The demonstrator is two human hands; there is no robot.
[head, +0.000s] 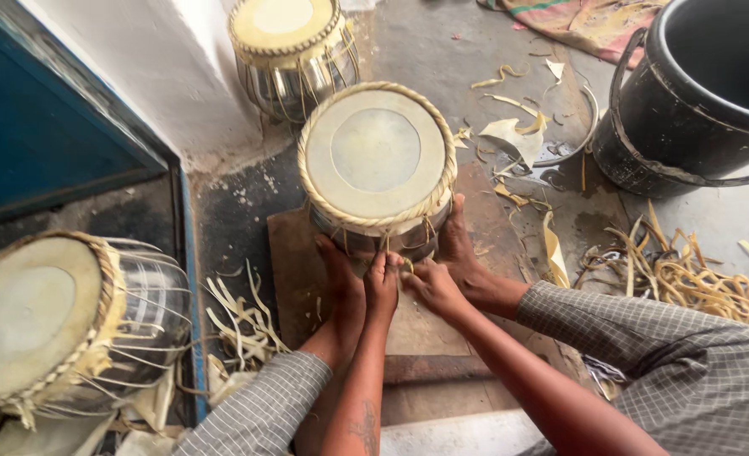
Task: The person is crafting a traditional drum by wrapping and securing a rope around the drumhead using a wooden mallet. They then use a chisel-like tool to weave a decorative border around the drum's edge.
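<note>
A round drum with a pale skin head, a plaited straw-coloured rim and a shiny metal shell (378, 160) stood upright on a flat brown wooden board (294, 253) near the middle of the view. Two bare feet braced it, one at about 7 o'clock of the drum (340, 279) and one at about 4 o'clock (459, 245), both touching the lower shell.

The left hand (382, 283) and the right hand (429, 283) met at 6 o'clock of the drum, just below the rim. Both were closed in a pinch on a thin pale lacing strap (389, 245) that ran down the shell; the fingertips were packed tight, so the exact hold on the strap could not be made out.

The drum looked fairly heavy and rigid in the shell, which was smooth and probably slippery, hence the feet. The skin head seemed the delicate part and best left untouched. The plaited rim and the straps offered the surest purchase; the straps appeared stiff yet bendable, like rawhide.

A similar drum (294, 51) stood at 12 o'clock, and another lay on its side at 9 o'clock (62, 321). A black bucket (678, 127) sat at 2 o'clock, with loose pale strap trimmings (695, 279) at 3 o'clock.
</note>
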